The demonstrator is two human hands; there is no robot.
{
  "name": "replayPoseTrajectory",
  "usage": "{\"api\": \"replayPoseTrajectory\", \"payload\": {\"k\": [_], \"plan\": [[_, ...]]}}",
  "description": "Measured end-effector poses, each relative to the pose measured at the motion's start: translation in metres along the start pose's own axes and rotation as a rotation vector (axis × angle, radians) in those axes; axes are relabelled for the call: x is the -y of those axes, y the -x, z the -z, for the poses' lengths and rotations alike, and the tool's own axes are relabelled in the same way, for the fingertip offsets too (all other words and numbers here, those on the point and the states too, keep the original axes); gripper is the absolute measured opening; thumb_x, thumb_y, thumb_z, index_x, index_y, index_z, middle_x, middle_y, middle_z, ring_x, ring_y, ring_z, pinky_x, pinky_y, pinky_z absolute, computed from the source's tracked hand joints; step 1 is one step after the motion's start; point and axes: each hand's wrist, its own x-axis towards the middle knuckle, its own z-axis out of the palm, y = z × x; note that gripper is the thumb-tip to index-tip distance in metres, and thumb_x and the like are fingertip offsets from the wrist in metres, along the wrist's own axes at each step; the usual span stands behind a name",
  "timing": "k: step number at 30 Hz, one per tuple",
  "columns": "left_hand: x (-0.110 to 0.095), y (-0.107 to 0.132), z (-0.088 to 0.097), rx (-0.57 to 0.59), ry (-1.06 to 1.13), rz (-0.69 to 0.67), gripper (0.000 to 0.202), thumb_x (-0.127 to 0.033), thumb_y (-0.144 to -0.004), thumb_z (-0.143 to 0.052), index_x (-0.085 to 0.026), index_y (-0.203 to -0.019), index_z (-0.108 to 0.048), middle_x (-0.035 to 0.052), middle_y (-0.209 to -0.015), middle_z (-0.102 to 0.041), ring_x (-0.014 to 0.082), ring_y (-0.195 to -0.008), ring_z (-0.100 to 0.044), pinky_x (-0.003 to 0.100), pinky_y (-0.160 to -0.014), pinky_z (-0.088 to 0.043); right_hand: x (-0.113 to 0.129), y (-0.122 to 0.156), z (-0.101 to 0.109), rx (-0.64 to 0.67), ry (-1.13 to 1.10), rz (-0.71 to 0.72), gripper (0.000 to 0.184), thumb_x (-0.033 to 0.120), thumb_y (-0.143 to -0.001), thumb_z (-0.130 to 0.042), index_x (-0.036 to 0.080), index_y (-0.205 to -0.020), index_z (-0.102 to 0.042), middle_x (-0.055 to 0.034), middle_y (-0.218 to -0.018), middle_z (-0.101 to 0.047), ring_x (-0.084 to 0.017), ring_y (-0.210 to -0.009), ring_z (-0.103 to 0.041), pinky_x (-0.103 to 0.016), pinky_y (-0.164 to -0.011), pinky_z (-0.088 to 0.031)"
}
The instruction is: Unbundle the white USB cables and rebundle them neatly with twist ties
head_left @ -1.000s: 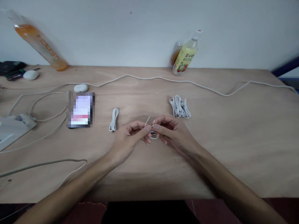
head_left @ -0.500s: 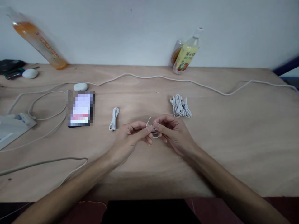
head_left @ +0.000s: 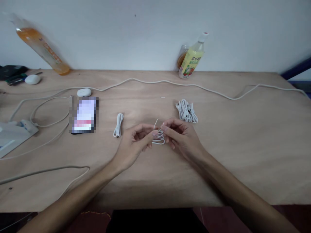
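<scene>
A coiled white cable (head_left: 159, 139) is held over the front middle of the table. My left hand (head_left: 137, 142) pinches the coil between thumb and fingers on its left side. Rising from the top of the coil is a thin white twist tie (head_left: 156, 123), its free end curving up between the hands. My right hand (head_left: 183, 134) is closed at the upper right of the coil, thumb against forefinger on what looks like the tie's other end. To the left lies a single bundled white cable (head_left: 118, 124). Several more bundled white cables (head_left: 186, 111) lie beyond my right hand.
A phone (head_left: 85, 115) and a white earbud case (head_left: 84, 92) lie to the left, near a white power strip (head_left: 18, 134). A long white cord (head_left: 167, 81) crosses the table's back. An orange drink bottle (head_left: 42, 50) and a yellow drink bottle (head_left: 191, 60) lean at the wall.
The hands have parted slightly, and more of the coil shows between them. My left fingers have shifted a little left. The view has tilted slightly upward.
</scene>
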Motion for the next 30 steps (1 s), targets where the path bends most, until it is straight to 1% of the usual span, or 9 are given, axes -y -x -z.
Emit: {"api": "replayPoseTrajectory", "payload": {"k": [3, 6, 9, 12, 16, 20, 25, 28, 30], "plan": [[0.001, 0.0, 0.002, -0.153, -0.156, -0.125, 0.02, -0.039, -0.093, -0.081, -0.022, -0.105, -0.082, 0.0018, -0.085, -0.076, 0.0165, -0.072, -0.064, 0.028, -0.064, -0.048, 0.004, -0.004, 0.007, -0.127, 0.085, 0.026, 0.038, 0.055, -0.081, -0.089, 0.022, -0.083, -0.071, 0.0061, -0.056, -0.058, -0.009, -0.043, -0.048, -0.022, -0.038, -0.036], [0.003, 0.001, 0.005, -0.201, -0.432, -0.269, 0.014, -0.035, -0.098, -0.075, -0.023, -0.104, -0.081, 0.0033, -0.091, -0.075, 0.0198, -0.08, -0.064, 0.033, -0.073, -0.05, 0.005, -0.007, 0.015, -0.213, 0.232, 0.025, 0.038, 0.055, -0.08, -0.088, 0.021, -0.084, -0.071, 0.0059, -0.054, -0.06, -0.008, -0.036, -0.045, -0.022, -0.034, -0.03], [0.005, 0.001, 0.009, -0.144, -0.672, -0.359, 0.016, -0.035, -0.096, -0.078, -0.025, -0.109, -0.079, 0.0061, -0.107, -0.076, 0.0275, -0.103, -0.068, 0.041, -0.094, -0.053, 0.003, -0.008, 0.018, -0.239, 0.385, -0.035, 0.033, 0.051, -0.085, -0.082, 0.021, -0.082, -0.07, 0.0051, -0.05, -0.06, -0.01, -0.032, -0.047, -0.023, -0.033, -0.028], [0.009, 0.0, 0.011, -0.044, -0.812, -0.357, 0.029, -0.035, -0.09, -0.085, -0.025, -0.116, -0.075, 0.0079, -0.119, -0.074, 0.0333, -0.12, -0.064, 0.05, -0.107, -0.049, 0.001, -0.008, 0.017, -0.228, 0.499, -0.087, 0.029, 0.046, -0.09, -0.077, 0.021, -0.077, -0.068, 0.0035, -0.047, -0.061, -0.013, -0.031, -0.051, -0.025, -0.034, -0.029], [0.014, -0.003, 0.014, 0.057, -0.88, -0.305, 0.034, -0.033, -0.088, -0.088, -0.023, -0.117, -0.071, 0.0095, -0.124, -0.072, 0.035, -0.121, -0.061, 0.053, -0.109, -0.046, 0.0, -0.007, 0.017, -0.276, 0.588, -0.069, 0.027, 0.044, -0.094, -0.074, 0.022, -0.078, -0.067, 0.0033, -0.046, -0.062, -0.014, -0.031, -0.052, -0.027, -0.036, -0.03], [0.017, -0.005, 0.016, 0.106, -0.845, -0.291, 0.023, -0.03, -0.093, -0.084, -0.023, -0.108, -0.068, 0.0085, -0.114, -0.071, 0.0323, -0.113, -0.062, 0.048, -0.104, -0.048, -0.001, -0.006, 0.019, -0.335, 0.65, 0.031, 0.016, 0.037, -0.097, -0.07, 0.022, -0.092, -0.071, 0.0045, -0.048, -0.063, -0.016, -0.036, -0.054, -0.03, -0.044, -0.036], [0.018, -0.005, 0.017, 0.121, -0.795, -0.292, 0.016, -0.028, -0.096, -0.079, -0.023, -0.098, -0.064, 0.0063, -0.105, -0.069, 0.03, -0.107, -0.062, 0.046, -0.099, -0.051, -0.004, -0.004, 0.015, -0.219, 0.731, 0.241, 0.012, 0.032, -0.101, -0.065, 0.024, -0.098, -0.073, 0.0019, -0.064, -0.067, -0.018, -0.057, -0.061, -0.032, -0.06, -0.043], [0.017, -0.003, 0.017, 0.166, -0.76, -0.311, 0.011, -0.026, -0.1, -0.073, -0.024, -0.1, -0.062, 0.0073, -0.112, -0.068, 0.03, -0.112, -0.062, 0.047, -0.102, -0.052, -0.006, -0.003, 0.012, -0.087, 0.763, 0.361, 0.015, 0.03, -0.101, -0.065, 0.024, -0.09, -0.073, -0.0037, -0.084, -0.071, -0.02, -0.071, -0.063, -0.034, -0.069, -0.047], [0.017, -0.002, 0.017, 0.205, -0.74, -0.327, 0.008, -0.025, -0.102, -0.069, -0.024, -0.104, -0.062, 0.0078, -0.117, -0.067, 0.0297, -0.116, -0.062, 0.047, -0.104, -0.053, -0.008, -0.003, 0.011, -0.004, 0.8, 0.394, 0.018, 0.031, -0.103, -0.064, 0.024, -0.088, -0.073, -0.0057, -0.089, -0.071, -0.021, -0.076, -0.062, -0.035, -0.074, -0.049]]}}
